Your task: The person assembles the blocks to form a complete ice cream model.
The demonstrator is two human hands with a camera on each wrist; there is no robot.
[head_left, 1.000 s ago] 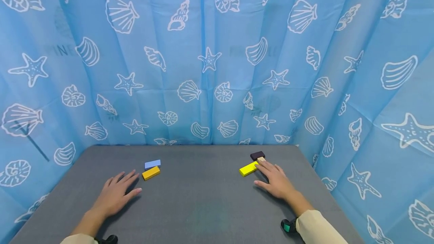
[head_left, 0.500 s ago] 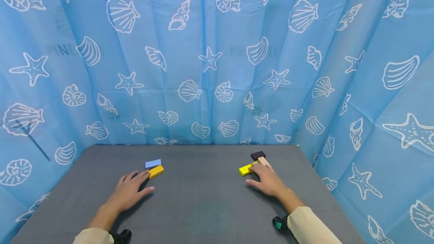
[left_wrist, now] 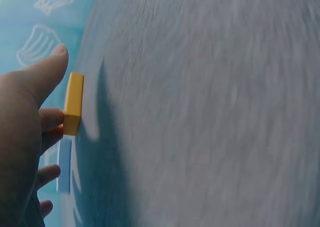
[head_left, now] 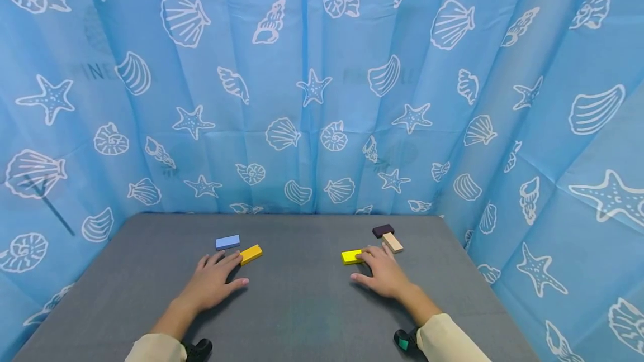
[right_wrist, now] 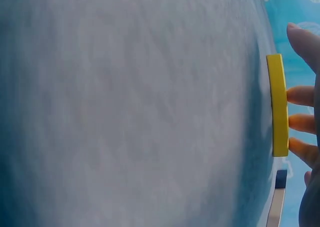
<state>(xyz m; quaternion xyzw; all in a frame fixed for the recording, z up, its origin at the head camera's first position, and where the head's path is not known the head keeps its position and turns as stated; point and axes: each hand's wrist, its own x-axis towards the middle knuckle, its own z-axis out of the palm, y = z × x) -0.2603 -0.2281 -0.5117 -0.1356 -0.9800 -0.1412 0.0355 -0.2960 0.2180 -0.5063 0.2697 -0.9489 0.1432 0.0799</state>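
Note:
In the head view an orange block (head_left: 251, 254) lies flat on the grey table, and the fingertips of my left hand (head_left: 211, 282) touch its left end. The left wrist view shows the orange block (left_wrist: 73, 103) against the fingertips, with the thumb lifted away. My right hand (head_left: 383, 274) rests its fingertips on a bright yellow block (head_left: 351, 257), covering its right part. In the right wrist view several straight fingers press on the yellow block (right_wrist: 278, 106), while the thumb stands apart from it.
A blue block (head_left: 228, 242) lies just behind the left hand. Behind the right hand are a black block (head_left: 383, 230) and a beige block (head_left: 392, 242), which touch or nearly touch. A blue shell-print curtain (head_left: 314, 144) surrounds the grey table (head_left: 297, 306) at the back and sides.
My left hand has moved right, and the orange block has slid right, away from the blue one. My right hand has moved left with the yellow block, uncovering the beige block.

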